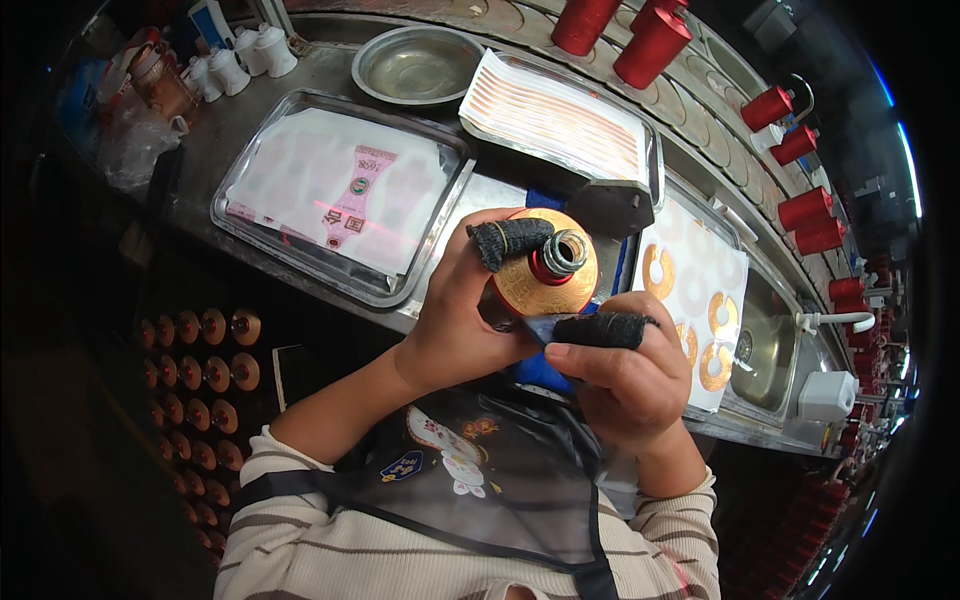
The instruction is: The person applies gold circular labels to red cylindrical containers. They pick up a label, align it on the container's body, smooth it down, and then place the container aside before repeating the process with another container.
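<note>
Gold-shouldered bottle (520, 287), centre frame: my left hand (455, 325) wraps it, my right hand (635, 382) pinches a bluish flat piece (541, 327) by its edge; pressing too hard could scratch the gold.

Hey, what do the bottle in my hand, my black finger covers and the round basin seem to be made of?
The bottle: possibly glass, its threaded neck glossy and greyish; the gold shoulder looks like embossed foil. The finger covers: probably knitted fabric, matte and textured. The round basin: likely stainless steel, silvery with a dull sheen.
</note>
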The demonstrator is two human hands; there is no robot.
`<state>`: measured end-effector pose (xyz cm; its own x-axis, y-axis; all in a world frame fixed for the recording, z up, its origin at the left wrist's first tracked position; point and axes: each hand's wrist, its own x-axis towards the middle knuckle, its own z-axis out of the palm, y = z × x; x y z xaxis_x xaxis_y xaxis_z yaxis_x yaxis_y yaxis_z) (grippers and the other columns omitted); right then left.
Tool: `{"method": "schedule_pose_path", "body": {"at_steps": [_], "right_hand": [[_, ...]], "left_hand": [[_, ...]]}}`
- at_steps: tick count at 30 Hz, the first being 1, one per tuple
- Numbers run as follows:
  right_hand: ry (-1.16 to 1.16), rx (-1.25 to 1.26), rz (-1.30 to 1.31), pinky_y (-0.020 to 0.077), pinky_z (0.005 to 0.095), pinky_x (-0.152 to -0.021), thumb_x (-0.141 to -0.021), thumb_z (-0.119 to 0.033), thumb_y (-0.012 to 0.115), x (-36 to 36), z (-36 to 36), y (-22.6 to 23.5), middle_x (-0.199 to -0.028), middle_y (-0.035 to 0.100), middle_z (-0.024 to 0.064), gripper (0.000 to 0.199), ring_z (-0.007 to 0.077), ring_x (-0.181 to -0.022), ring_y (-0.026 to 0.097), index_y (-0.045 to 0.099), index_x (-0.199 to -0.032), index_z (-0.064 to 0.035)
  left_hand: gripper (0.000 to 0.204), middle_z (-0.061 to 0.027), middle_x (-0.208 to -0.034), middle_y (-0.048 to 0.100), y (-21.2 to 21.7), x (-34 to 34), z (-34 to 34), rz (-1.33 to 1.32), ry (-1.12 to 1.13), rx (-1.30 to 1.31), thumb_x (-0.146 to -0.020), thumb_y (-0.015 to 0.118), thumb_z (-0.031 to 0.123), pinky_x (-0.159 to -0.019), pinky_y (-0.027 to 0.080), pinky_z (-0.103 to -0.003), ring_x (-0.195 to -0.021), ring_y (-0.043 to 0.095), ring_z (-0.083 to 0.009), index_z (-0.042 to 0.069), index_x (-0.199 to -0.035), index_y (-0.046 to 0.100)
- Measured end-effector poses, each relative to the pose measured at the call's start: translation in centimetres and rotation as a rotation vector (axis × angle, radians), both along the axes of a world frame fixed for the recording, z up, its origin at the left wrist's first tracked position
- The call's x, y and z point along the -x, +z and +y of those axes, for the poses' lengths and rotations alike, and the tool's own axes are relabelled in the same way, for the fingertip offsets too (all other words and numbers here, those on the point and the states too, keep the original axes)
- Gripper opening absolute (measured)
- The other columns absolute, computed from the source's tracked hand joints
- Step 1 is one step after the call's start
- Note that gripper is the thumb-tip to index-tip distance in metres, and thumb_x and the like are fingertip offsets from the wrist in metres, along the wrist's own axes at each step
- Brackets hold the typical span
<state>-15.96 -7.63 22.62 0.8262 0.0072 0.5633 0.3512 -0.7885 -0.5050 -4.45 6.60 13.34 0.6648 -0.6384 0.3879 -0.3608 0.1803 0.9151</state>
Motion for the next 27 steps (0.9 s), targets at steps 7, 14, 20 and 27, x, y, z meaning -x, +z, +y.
{"method": "schedule_pose_path", "body": {"at_steps": [7,14,20,27], "right_hand": [[-0.072,-0.017,-0.019,0.0522,0.0361,-0.066,-0.06,0.008,0.077,-0.9,0.5,-0.6,-0.085,0.067,0.0083,0.036,0.0294,-0.078,0.064,0.077,-0.092,-0.0074],[-0.192,-0.009,0.002,0.0521,0.0358,-0.068,-0.065,0.013,0.078,-1.1,-0.3,0.2,-0.089,0.069,0.0094,0.033,0.0277,-0.08,0.065,0.073,-0.091,-0.006],[-0.1,-0.052,0.009,0.0516,0.0355,-0.07,-0.065,0.012,0.077,-1.6,-0.4,0.6,-0.087,0.068,0.01,0.033,0.0278,-0.079,0.064,0.073,-0.093,-0.0049],[-0.147,-0.11,-0.049,0.0523,0.036,-0.069,-0.064,0.015,0.076,-1.4,0.1,-0.5,-0.085,0.066,0.0088,0.038,0.0288,-0.078,0.065,0.073,-0.097,-0.0042]], "left_hand": [[0.08,-0.0168,-0.131,0.052,0.8,0.8,-0.8,-0.003,0.155,-0.002,-0.063,0.092,0.018,-0.103,0.045,-0.046,-0.122,0.053,-0.0381,0.009,-0.133,0.054],[0.08,-0.0181,-0.126,0.049,0.6,1.9,-1.7,-0.067,0.334,-0.017,-0.063,0.093,0.026,-0.098,0.045,-0.048,-0.116,0.05,-0.039,0.01,-0.131,0.054],[0.078,-0.0172,-0.125,0.048,-0.4,2.0,-2.0,-0.025,0.374,-0.007,-0.062,0.094,0.027,-0.094,0.047,-0.048,-0.115,0.05,-0.0392,0.011,-0.128,0.056],[0.078,-0.0156,-0.12,0.047,0.2,1.9,-2.4,-0.119,0.476,-0.04,-0.063,0.093,0.035,-0.092,0.043,-0.047,-0.11,0.048,-0.0369,0.011,-0.127,0.056]]}}
